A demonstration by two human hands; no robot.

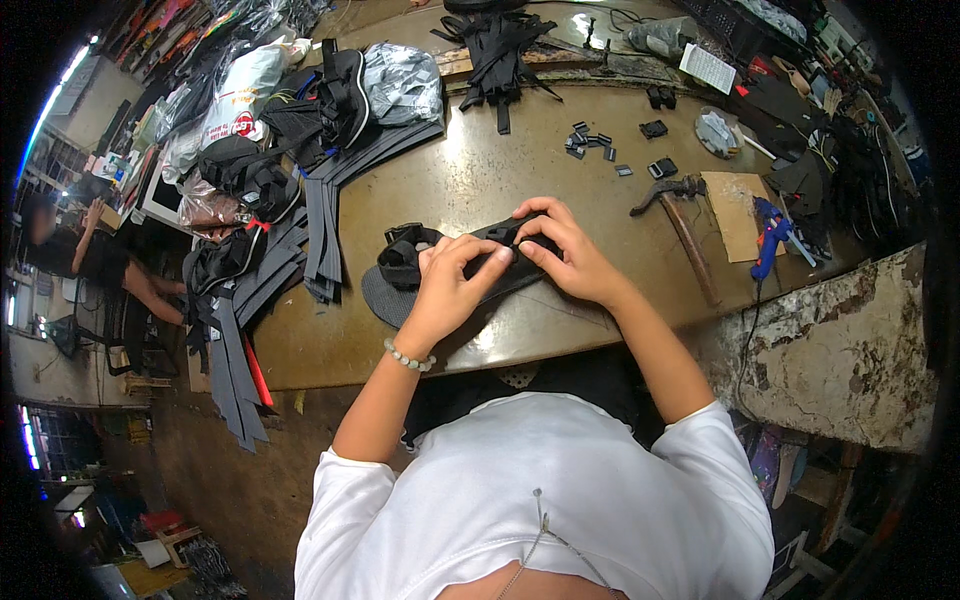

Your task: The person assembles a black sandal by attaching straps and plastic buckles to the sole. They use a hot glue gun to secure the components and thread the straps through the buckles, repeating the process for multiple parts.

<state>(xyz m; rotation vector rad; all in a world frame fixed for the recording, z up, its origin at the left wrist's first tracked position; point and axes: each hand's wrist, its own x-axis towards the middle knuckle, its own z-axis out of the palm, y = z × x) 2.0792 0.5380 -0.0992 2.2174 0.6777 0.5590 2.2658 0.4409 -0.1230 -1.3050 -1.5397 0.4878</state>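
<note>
A black sandal [388, 292] with a flat dark sole and black straps lies on the table in front of me, its rounded end to the left. My left hand [455, 280] is over its middle, a beaded bracelet on the wrist, thumb and forefinger pinched on a strap. From the right, my right hand [575, 258] reaches over the other end, its fingertips closed on the same strap close to the left thumb. The fingers partly cover the strap, so the exact spot they grip is hidden.
Grey strips [322, 240] and more black sandals [345, 90] are heaped at the left. Small black buckles [660, 167] lie farther off. A hammer [690, 240], a cardboard piece [735, 215] and a blue glue gun [770, 240] are at the right. Black straps [497, 55] lie at the back.
</note>
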